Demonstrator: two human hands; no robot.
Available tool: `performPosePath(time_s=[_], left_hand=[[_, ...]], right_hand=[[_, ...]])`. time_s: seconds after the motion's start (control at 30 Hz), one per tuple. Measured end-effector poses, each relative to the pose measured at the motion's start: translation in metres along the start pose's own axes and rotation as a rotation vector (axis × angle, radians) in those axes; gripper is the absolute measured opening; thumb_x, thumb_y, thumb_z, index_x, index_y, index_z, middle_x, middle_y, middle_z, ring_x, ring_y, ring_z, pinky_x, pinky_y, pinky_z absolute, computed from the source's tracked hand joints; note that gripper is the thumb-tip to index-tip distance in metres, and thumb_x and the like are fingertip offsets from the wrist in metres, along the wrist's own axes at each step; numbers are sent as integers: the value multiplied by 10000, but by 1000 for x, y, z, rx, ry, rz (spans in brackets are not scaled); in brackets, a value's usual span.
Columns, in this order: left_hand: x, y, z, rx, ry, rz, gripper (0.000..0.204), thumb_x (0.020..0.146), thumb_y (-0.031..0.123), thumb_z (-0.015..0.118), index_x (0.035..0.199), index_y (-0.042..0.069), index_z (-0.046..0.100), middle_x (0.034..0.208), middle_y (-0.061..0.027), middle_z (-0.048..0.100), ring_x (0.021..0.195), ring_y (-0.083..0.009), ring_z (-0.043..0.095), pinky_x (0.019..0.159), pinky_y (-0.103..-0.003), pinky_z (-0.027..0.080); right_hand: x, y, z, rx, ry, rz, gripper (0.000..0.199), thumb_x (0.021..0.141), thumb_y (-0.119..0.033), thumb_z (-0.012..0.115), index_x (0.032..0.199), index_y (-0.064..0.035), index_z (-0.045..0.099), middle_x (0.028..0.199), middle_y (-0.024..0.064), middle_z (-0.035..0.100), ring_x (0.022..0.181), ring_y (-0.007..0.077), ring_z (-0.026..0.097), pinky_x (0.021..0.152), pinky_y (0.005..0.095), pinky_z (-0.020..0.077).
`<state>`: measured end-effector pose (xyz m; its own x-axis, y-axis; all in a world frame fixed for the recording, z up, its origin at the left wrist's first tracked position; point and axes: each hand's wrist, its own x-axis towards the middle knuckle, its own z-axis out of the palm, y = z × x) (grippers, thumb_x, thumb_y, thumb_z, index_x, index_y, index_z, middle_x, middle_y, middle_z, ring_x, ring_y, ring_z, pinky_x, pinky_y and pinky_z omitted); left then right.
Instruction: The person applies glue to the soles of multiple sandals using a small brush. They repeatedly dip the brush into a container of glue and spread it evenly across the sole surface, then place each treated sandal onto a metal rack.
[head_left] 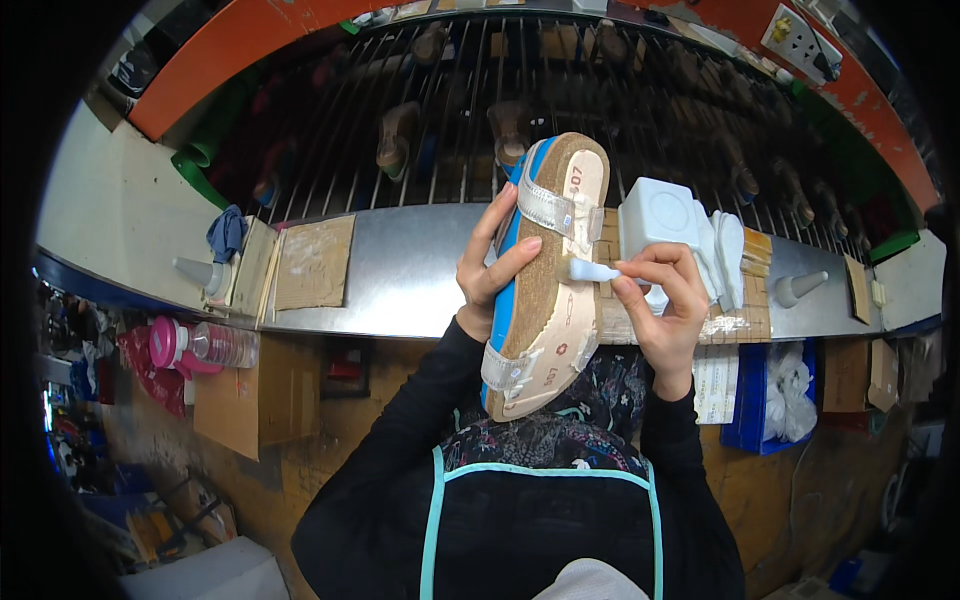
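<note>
Steel counter (pixel 400 270): cardboard pieces (pixel 312 262) and a blue rag (pixel 226 233) toward its left end; grey cone (pixel 800 288) near its right end. Wire rack (pixel 600 110) behind the counter, bearing brown shoe lasts (pixel 398 135). Below the counter's front edge: pink-capped bottle (pixel 205 345) at left, blue bin (pixel 775 395) at right.

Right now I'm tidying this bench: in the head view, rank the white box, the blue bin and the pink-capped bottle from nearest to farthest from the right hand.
1. White box: just above the right hand, on the bench.
2. Blue bin: lower right, under the bench.
3. Pink-capped bottle: far left, beyond the sandal.
</note>
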<state>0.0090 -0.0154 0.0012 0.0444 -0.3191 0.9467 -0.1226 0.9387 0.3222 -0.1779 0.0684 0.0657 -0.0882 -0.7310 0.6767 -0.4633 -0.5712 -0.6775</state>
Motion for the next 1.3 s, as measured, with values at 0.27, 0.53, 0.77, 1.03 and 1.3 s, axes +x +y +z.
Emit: performPosePath(time_s=[0.27, 0.53, 0.77, 1.03, 1.3], left_hand=[[4, -8, 3, 28, 31, 22, 494, 719, 172, 839, 1166, 220, 631, 1374, -246, 510, 1236, -422, 555, 981, -459, 529], [11, -6, 6, 47, 60, 9, 465, 733, 171, 827, 1161, 194, 648, 1358, -261, 522, 1217, -417, 573, 963, -450, 538], [17, -8, 5, 129, 71, 34, 467, 718, 157, 828, 1155, 177, 664, 1340, -258, 545, 1207, -395, 588, 954, -430, 540], [18, -10, 2, 197, 60, 6, 511, 707, 164, 833, 1190, 204, 671, 1358, -241, 536, 1212, -386, 586, 965, -423, 538], [18, -7, 0, 222, 61, -10, 523, 704, 182, 838, 1197, 219, 668, 1364, -235, 531, 1210, -384, 586, 960, -419, 542]], right_hand=[[-12, -7, -1, -19, -13, 9, 186, 726, -86, 823, 896, -59, 753, 885, 39, 619, 692, 134, 520, 699, 278, 402], [-25, -12, 5, -91, 53, -65, 235, 694, -97, 845, 913, -87, 762, 906, 41, 621, 834, 182, 526, 741, 302, 413], [-27, -18, 7, -212, 89, -228, 278, 683, -111, 855, 945, -130, 765, 923, 31, 624, 786, 161, 534, 760, 319, 366], [-25, -24, 4, -309, 88, -424, 308, 688, -136, 852, 981, -138, 759, 914, 22, 621, 703, 134, 557, 774, 330, 294], [-20, -26, 3, -293, 104, -344, 295, 655, -142, 870, 933, -161, 771, 933, 26, 612, 804, 171, 521, 756, 331, 345]])
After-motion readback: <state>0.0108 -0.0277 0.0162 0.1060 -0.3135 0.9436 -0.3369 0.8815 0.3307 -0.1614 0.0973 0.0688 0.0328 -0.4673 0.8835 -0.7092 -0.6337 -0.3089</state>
